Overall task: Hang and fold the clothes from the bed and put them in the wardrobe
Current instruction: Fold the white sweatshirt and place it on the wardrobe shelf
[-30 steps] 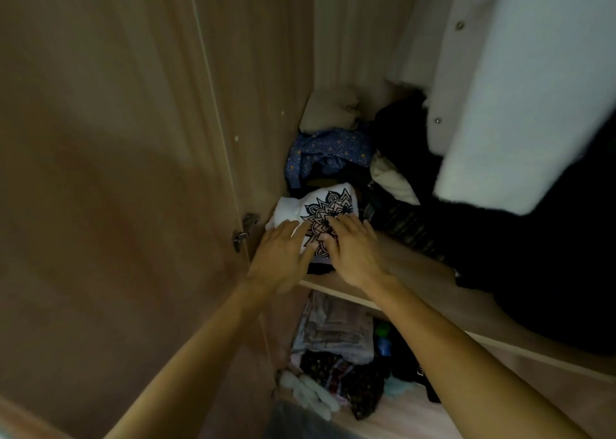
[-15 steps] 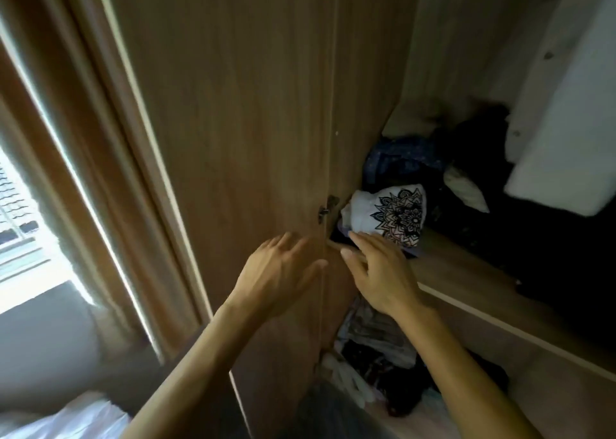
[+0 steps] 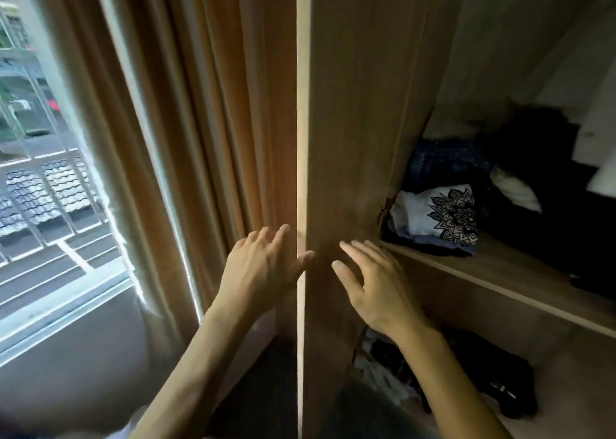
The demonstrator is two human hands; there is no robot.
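Note:
A folded white shirt with a black mandala print [image 3: 440,215] lies on top of a small stack at the left end of the wardrobe shelf [image 3: 500,282]. Both my hands are away from it, in front of the open wardrobe door [image 3: 350,138]. My left hand [image 3: 263,268] hovers at the door's edge, fingers spread, holding nothing. To its right, my right hand [image 3: 373,282] is also empty with fingers apart, below and left of the shirt.
Dark clothes [image 3: 550,188] and a blue patterned garment [image 3: 443,162] fill the shelf behind the shirt. More clothes [image 3: 466,372] lie on the lower shelf. An orange-brown curtain [image 3: 200,122] hangs left of the door, beside a bright window [image 3: 43,172] with a railing.
Both hands have let go of the white printed shirt and drawn back to the left, off the shelf. My view has swung left, bringing the curtain and window into sight.

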